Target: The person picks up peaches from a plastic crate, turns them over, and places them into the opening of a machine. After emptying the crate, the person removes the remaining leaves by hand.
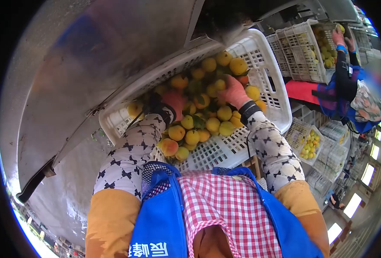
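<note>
A white plastic crate (277, 86) in front of me holds many yellow-orange peaches (192, 137), some with a red blush. Both my hands wear pink gloves and reach down into it. My right hand (234, 92), at the crate's right side, has its fingers closed around a yellow peach (220, 84). Farther left, my left hand (175, 103) is down among the fruit under the metal edge. Its fingers are hidden by shadow and peaches, so its grip does not show. A few green leaves lie between the peaches.
A large grey metal panel (91, 47) overhangs the crate's left and far side. At right, another person (367, 101) in pink gloves handles fruit at a tilted white crate (300, 51). More crates of yellow fruit (310, 144) stand behind that person.
</note>
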A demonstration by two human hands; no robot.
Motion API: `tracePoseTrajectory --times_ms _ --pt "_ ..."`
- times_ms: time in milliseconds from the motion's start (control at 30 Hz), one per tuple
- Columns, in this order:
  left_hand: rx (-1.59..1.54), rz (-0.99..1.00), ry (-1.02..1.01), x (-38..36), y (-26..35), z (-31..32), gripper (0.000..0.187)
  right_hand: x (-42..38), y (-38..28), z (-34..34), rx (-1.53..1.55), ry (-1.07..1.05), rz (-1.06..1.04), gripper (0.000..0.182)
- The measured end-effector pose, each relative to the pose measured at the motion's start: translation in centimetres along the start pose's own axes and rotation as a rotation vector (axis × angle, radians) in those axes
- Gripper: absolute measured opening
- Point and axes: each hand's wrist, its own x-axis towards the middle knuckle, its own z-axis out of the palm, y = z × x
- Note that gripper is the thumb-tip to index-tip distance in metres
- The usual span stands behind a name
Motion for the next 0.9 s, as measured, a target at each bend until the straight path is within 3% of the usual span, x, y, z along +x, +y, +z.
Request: tracePoseTrajectory --times_ms 33,100,133,200,367,433,500,567,633,667,733,833,900 --pt "0.001 0.001 -0.002 -0.2 -0.1 0.3 0.074 -1.2 -2.9 -1.4 0.002 0.000 0.001 0.062" --pt "0.117 0.086 0.044 0.0 -0.3 -0.4 0.073 -5.3 -8.9 -5.9 0.895 -0.141 0.153 0.072" --pt "0.126 0.093 0.067 1.0 0.0 -0.9 0.073 -6.3 -9.8 -6.9 0.886 -0.122 0.138 0.072" --pt "0.411 0.091 -0.338 3.2 1.0 -2.2 0.066 -7.8 -11.2 -8.8 1.008 -0.162 -0.011 0.078" --pt "0.433 0.128 -0.076 3.8 0.9 3.5 0.059 -8.6 -17.4 -11.5 0.835 0.056 -0.251 0.095" --pt "0.465 0.150 0.036 2.7 0.1 3.3 0.056 -7.3 -18.2 -12.3 0.730 0.173 -0.389 0.075" --pt "0.499 0.227 -0.142 0.6 0.7 0.9 0.055 -5.7 -19.5 -10.9 0.813 0.272 -0.462 0.069" --pt "0.548 0.130 -0.154 1.8 0.3 5.4 0.062 -3.8 -20.0 -10.3 0.903 0.354 -0.537 0.064" --pt "0.576 0.043 -0.182 1.4 -1.0 6.1 0.070 -1.9 -19.7 -9.8 0.030 0.615 -0.718 0.053" --pt "0.438 0.050 -0.203 0.4 -1.6 5.4 0.077 -0.7 -19.3 -9.1 -0.112 0.739 -0.773 0.047" --pt "0.307 0.032 -0.168 -1.4 -1.7 4.2 0.091 -1.2 -20.3 -9.7 -0.153 0.713 -0.689 0.045" --pt "0.246 -0.042 -0.017 -1.8 -1.2 5.8 0.091 -2.2 -20.9 -9.1 -0.188 0.694 -0.589 0.044" --pt "0.201 -0.029 -0.026 -1.9 -1.1 5.6 0.087 -2.4 -20.9 -8.4 -0.181 0.686 -0.573 0.044"
